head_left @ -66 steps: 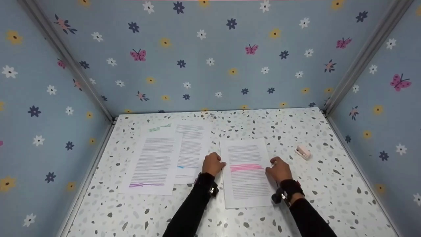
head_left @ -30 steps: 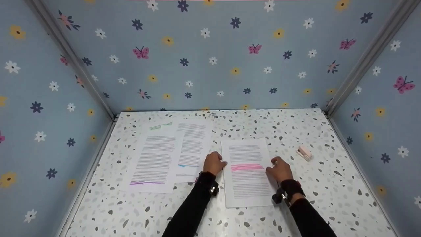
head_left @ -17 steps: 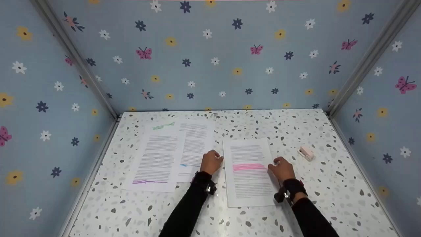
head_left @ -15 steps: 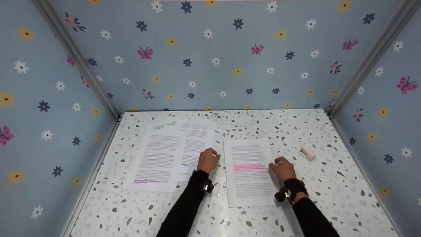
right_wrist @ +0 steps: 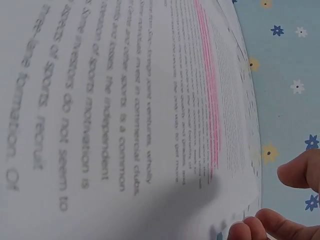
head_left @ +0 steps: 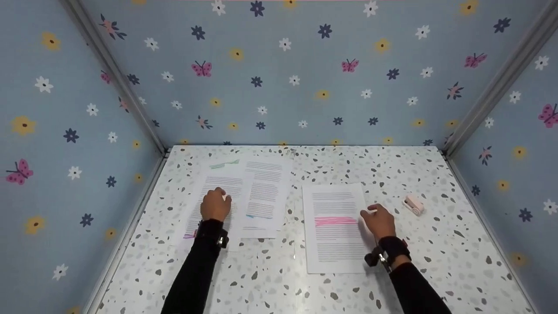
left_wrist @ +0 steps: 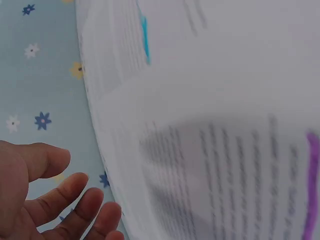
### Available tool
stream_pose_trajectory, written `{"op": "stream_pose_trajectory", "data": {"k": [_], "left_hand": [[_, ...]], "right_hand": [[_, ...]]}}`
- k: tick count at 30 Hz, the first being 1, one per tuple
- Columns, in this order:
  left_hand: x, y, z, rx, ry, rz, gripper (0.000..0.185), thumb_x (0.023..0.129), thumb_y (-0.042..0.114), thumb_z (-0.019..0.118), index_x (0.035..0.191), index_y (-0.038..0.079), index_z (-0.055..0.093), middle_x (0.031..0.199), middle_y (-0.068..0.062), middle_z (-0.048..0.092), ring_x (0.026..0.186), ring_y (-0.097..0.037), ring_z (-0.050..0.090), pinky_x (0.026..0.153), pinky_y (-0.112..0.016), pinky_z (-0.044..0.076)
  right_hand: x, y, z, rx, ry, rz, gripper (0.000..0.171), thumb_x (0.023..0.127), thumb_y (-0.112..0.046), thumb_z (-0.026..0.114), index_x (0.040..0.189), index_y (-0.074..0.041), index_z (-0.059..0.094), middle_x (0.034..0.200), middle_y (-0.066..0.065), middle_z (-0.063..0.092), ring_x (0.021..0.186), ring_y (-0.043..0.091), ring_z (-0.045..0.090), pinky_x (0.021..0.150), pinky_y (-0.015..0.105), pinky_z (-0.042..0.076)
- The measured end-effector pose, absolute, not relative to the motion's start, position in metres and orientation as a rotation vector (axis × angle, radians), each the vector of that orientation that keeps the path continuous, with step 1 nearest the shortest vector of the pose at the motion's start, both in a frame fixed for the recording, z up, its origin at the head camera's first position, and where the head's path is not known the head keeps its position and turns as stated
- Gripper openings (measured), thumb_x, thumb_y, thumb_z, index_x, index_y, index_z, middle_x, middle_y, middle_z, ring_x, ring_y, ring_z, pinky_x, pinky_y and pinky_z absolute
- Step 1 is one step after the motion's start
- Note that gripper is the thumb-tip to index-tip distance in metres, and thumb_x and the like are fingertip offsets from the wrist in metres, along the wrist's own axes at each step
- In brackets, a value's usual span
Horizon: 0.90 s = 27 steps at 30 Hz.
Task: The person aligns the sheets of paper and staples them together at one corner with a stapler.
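My left hand (head_left: 216, 205) hovers over the printed sheet with green and purple marker strokes (head_left: 213, 183). Its fingers are loosely bent and hold nothing, with a gap between thumb and fingertips in the left wrist view. Partly under that sheet lies a second printed sheet with a blue stroke (head_left: 263, 196). At the right edge of the printed sheet with a pink highlighted band (head_left: 335, 244) is my right hand (head_left: 380, 221). In the right wrist view its thumb and fingers are apart, with nothing between them. Whether it touches the paper I cannot tell.
A small pale pink stapler (head_left: 414, 205) lies to the right of the right hand. The speckled white table (head_left: 270, 279) is bounded by blue flowered panels (head_left: 305, 100) at the back and both sides.
My left hand has left the pink-marked sheet's left edge and moved left over the purple-marked sheet. My right hand stays by the right edge, its fingers a little more spread.
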<state>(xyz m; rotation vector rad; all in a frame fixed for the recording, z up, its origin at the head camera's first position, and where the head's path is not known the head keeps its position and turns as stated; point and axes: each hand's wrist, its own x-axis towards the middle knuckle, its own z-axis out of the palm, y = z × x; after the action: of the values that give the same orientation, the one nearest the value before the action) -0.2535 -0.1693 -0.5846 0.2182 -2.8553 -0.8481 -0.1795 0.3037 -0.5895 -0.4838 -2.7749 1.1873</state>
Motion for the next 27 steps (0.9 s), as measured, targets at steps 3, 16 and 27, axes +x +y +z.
{"op": "stream_pose_trajectory", "data": {"k": [3, 16, 27], "left_hand": [[-0.247, -0.181, -0.594, 0.198, -2.89, -0.797, 0.036, 0.096, 0.019, 0.068, 0.12, -0.007, 0.065, 0.118, -0.032, 0.062, 0.108, -0.05, 0.059, 0.088, -0.062, 0.047], [-0.227, -0.152, -0.629, 0.018, -2.956, -0.68, 0.057, 0.093, 0.029, 0.073, 0.136, -0.004, 0.057, 0.141, -0.033, 0.048, 0.134, -0.053, 0.038, 0.104, -0.067, 0.033], [-0.21, -0.102, -0.611, -0.049, -3.066, -0.569, 0.06, 0.092, 0.037, 0.072, 0.139, 0.002, 0.057, 0.142, -0.027, 0.05, 0.132, -0.047, 0.043, 0.104, -0.062, 0.036]], "right_hand": [[-0.181, 0.298, -0.588, -0.441, -2.765, 1.181, 0.037, 0.095, -0.024, 0.065, 0.118, 0.005, 0.065, 0.092, 0.018, 0.068, 0.083, 0.032, 0.064, 0.074, 0.046, 0.049], [-0.187, 0.278, -0.588, -0.318, -2.76, 1.242, 0.027, 0.096, -0.019, 0.063, 0.112, 0.003, 0.068, 0.091, 0.016, 0.068, 0.079, 0.029, 0.064, 0.07, 0.04, 0.048], [-0.201, 0.241, -0.579, -0.275, -2.789, 1.253, 0.024, 0.096, -0.021, 0.063, 0.109, -0.002, 0.07, 0.091, 0.013, 0.069, 0.076, 0.025, 0.064, 0.071, 0.042, 0.048]]}}
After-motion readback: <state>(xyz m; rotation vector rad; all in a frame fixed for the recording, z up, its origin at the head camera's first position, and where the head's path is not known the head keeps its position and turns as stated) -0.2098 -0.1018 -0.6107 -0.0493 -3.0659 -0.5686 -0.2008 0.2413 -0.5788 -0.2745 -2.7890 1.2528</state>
